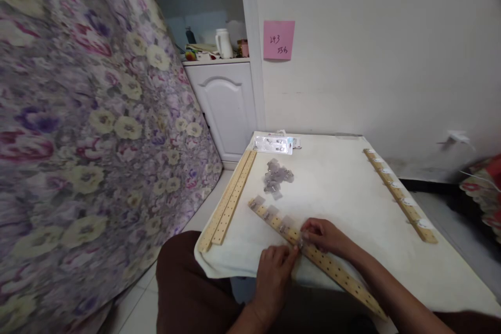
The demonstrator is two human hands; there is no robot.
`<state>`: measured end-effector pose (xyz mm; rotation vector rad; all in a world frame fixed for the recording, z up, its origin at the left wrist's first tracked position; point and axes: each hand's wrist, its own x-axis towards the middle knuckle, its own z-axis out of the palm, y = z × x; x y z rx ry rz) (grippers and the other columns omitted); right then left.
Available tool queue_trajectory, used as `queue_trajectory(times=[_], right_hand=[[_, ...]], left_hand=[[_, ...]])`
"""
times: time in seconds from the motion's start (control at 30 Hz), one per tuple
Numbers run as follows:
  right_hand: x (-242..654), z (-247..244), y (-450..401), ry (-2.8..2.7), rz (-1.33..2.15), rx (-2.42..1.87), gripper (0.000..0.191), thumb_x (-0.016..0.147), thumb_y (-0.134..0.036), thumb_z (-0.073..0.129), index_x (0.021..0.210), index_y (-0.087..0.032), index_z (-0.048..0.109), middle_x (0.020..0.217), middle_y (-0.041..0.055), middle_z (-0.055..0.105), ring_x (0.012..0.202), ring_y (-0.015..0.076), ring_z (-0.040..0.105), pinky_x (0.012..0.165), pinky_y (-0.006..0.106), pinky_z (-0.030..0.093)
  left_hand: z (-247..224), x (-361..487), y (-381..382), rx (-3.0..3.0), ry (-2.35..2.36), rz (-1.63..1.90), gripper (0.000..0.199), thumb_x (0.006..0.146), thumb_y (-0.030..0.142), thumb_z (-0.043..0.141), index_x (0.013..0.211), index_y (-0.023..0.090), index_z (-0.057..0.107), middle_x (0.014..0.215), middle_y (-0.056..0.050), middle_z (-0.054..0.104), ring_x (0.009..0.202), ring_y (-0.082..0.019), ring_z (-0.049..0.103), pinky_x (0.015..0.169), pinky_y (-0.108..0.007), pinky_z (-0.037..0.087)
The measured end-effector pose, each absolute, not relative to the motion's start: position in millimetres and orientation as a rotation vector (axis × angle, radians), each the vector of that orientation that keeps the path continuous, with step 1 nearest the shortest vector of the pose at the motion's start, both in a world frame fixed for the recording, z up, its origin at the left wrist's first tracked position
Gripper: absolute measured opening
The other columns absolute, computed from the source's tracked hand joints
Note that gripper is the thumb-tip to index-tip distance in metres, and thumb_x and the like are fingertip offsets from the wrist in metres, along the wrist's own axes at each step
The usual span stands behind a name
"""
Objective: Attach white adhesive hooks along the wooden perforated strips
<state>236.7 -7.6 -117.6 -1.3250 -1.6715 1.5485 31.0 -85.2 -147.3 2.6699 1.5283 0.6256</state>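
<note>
A long wooden strip with rows of holes point(336, 270) lies slanted over the near edge of the cloth-covered table. Several small clear pieces with metal parts sit along its far left half. My left hand point(275, 273) is closed at the strip's near side, thumb and finger against its edge. From the right, my right hand point(323, 235) pinches a small metal piece point(300, 243) at the strip's middle; its details are blurred. A pile of clear pieces point(276, 176) rests on the cloth beyond the strip's left end.
Two holed wooden strips point(230, 195) lie along the table's left edge. At the right edge is another strip point(401, 198) bearing white round pieces. A clear package point(273, 144) sits at the back left of the table point(324, 177). A flowered curtain point(97, 130) hangs left.
</note>
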Motion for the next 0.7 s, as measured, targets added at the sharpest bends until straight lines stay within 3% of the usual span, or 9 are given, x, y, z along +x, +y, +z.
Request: queue_trajectory(times=[0.17,0.3,0.7], right_hand=[[233.9,-122.0,-7.5,-1.803,1.290,-1.369,0.005,0.071,-0.021,0.062,0.073,-0.017,0.060,0.060,-0.0040,0.052,0.056,0.0088,0.045,0.051,0.020,0.033],[233.6,-126.3,-5.3,-1.778,1.281,-1.420,0.008,0.068,-0.021,0.064,0.074,-0.016,0.061,0.061,-0.0036,0.053,0.057,0.0094,0.047,0.053,0.021,0.034],[229.4,-121.2,-4.5,-1.594,1.497,-1.461,0.015,0.065,-0.022,0.066,0.074,-0.018,0.055,0.057,-0.0069,0.050,0.042,0.0066,0.044,0.039,0.019,0.034]], left_hand=[[-142.0,31.2,-86.0,2.651,1.511,0.599,0.052,0.084,0.009,0.056,0.132,0.027,0.045,0.100,-0.004,0.058,0.087,-0.021,0.050,0.073,-0.036,0.043],[-142.3,31.2,-85.2,2.658,1.518,0.606,0.051,0.085,0.008,0.055,0.131,0.028,0.046,0.101,-0.004,0.059,0.087,-0.020,0.050,0.073,-0.036,0.043],[-140.2,28.0,-83.7,2.656,1.505,0.564,0.051,0.085,0.010,0.054,0.131,0.028,0.046,0.101,-0.005,0.059,0.088,-0.021,0.050,0.074,-0.037,0.044]])
